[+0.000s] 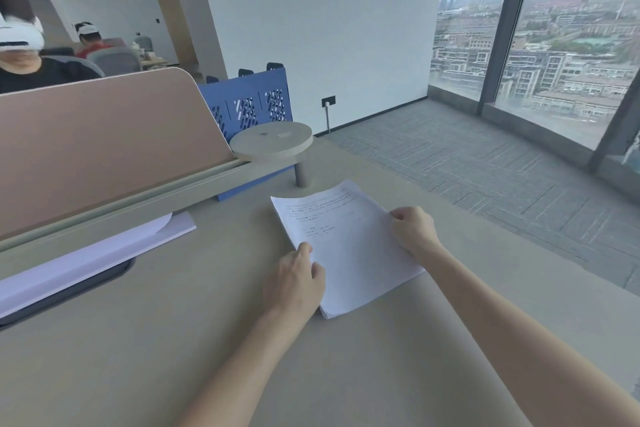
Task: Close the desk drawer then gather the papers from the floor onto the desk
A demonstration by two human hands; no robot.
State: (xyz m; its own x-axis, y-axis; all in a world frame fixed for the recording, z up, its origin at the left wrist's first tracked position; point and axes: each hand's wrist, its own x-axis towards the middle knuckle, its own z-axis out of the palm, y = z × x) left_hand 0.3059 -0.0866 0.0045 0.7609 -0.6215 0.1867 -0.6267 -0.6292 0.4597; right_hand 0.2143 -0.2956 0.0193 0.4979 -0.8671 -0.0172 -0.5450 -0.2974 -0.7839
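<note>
A stack of white printed papers (346, 246) lies on the beige desk (173, 340), near its right side. My left hand (294, 279) rests on the stack's left edge with the thumb on top and the fingers curled at the side. Fingers of my right hand (414, 230) pinch the stack's right edge. The stack's far corner curls slightly upward. No drawer shows in the head view, and no papers lie on the visible carpet.
A tan partition (104, 142) runs along the desk's back. Under it lie more white sheets (86, 260) over a dark pad (69, 291). A round stand (272, 140) and a blue file rack (249, 104) stand behind the stack. Grey carpet (485, 177) and windows lie right. People sit beyond the partition.
</note>
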